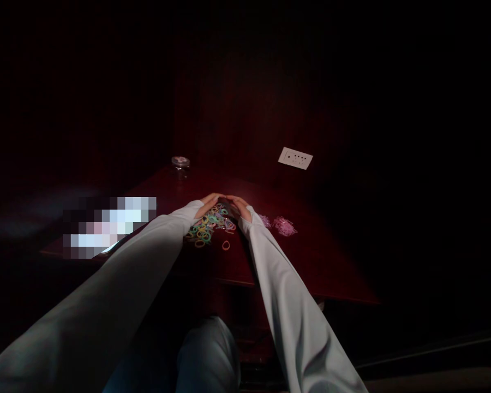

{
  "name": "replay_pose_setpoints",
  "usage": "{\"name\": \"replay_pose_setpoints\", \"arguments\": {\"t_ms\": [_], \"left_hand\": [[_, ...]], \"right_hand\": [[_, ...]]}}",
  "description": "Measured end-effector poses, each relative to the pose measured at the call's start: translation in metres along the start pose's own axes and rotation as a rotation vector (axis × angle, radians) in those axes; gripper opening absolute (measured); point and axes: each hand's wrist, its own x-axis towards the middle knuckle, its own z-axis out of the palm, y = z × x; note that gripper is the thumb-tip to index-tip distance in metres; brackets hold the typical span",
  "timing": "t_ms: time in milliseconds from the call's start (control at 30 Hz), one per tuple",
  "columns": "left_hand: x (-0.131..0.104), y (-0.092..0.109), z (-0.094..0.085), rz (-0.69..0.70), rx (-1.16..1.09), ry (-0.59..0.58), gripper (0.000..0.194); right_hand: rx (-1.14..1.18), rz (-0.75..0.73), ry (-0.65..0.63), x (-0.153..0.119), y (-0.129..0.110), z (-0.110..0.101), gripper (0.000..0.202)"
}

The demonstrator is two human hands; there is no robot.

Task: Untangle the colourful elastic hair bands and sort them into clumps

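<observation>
A loose pile of small hair ties (204, 229), in yellow, green, purple and other colours, lies on the dark red table. My left hand (209, 203) rests along the pile's far left side with its fingers stretched out. On the far right side my right hand (239, 206) curves inward, its fingers also extended. The fingertips of both hands meet or nearly meet behind the pile. Shadow hides the palms, and I see nothing gripped. One orange hair tie (226, 245) sits apart, nearer the table's front edge.
Right of my right wrist lie a pink bunch of hair ties (285, 226) and a purple bunch (264, 220), partly hidden by my sleeve. A clear lidded jar (180, 164) stands at the back left. A bright, pixelated screen (114, 224) is at left. A socket plate (295, 158) is behind.
</observation>
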Motion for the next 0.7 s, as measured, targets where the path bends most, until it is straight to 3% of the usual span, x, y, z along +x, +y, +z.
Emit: {"name": "replay_pose_setpoints", "arguments": {"t_ms": [100, 167, 333, 433, 500, 600, 700], "left_hand": [[0.013, 0.001, -0.004, 0.019, -0.129, 0.084, 0.062], [0.022, 0.005, -0.013, -0.009, -0.199, 0.173, 0.066], [0.033, 0.018, -0.037, -0.175, -0.377, 0.393, 0.076], [0.034, 0.023, -0.043, -0.22, -0.46, 0.474, 0.075], [0.033, 0.025, -0.044, -0.237, -0.488, 0.479, 0.073], [0.032, 0.027, -0.044, -0.234, -0.481, 0.509, 0.07], [0.031, 0.029, -0.045, -0.188, -0.424, 0.591, 0.069]], "right_hand": [[-0.073, -0.021, 0.003, -0.006, -0.006, -0.009, 0.036], [-0.129, 0.074, -0.067, -0.01, -0.011, -0.015, 0.047], [-0.169, 0.517, -0.552, -0.027, -0.03, -0.019, 0.069], [-0.127, 0.595, -0.756, -0.039, -0.037, -0.015, 0.065], [-0.09, 0.485, -0.728, -0.044, -0.036, -0.011, 0.061], [-0.024, 0.253, -0.543, -0.043, -0.032, -0.005, 0.059], [0.002, 0.133, -0.367, -0.034, -0.031, -0.001, 0.06]]}}
